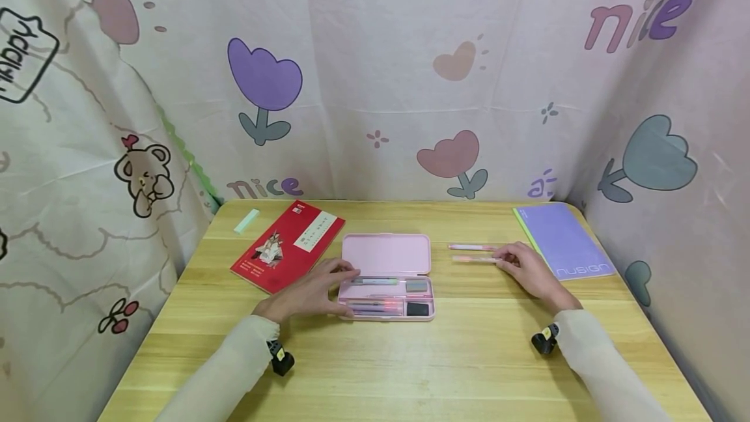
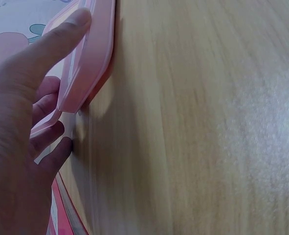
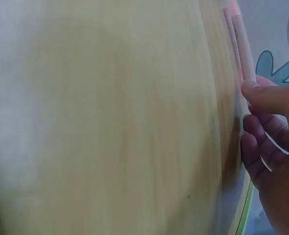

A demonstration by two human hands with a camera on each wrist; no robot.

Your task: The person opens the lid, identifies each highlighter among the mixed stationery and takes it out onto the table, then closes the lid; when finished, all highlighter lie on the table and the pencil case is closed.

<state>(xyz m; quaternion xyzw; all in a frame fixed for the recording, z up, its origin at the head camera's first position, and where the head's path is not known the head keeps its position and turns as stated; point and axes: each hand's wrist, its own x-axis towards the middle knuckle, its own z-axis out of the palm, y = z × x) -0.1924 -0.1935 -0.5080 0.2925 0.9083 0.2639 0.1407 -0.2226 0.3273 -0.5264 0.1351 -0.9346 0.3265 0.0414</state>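
An open pink pencil case [image 1: 387,254] lies mid-table, its lid folded back. Several pens [image 1: 375,307], a grey block [image 1: 416,286] and a black block [image 1: 418,309] lie inside it. My left hand [image 1: 310,290] holds the case by its left end; in the left wrist view the thumb [image 2: 61,36] lies on its pink side wall and the other fingers are behind. To the right of the case, my right hand [image 1: 530,270] pinches one end of a pale pink pen [image 1: 473,258] between thumb and fingers. Another pink-and-white pen [image 1: 469,247] lies just behind it.
A red booklet [image 1: 293,243] lies left of the case, close to the left hand. Further left is a pale green strip [image 1: 247,221]. A purple notebook [image 1: 562,236] is at the back right, beside the right hand. Printed curtains [image 1: 363,83] border the wooden table [image 1: 410,370].
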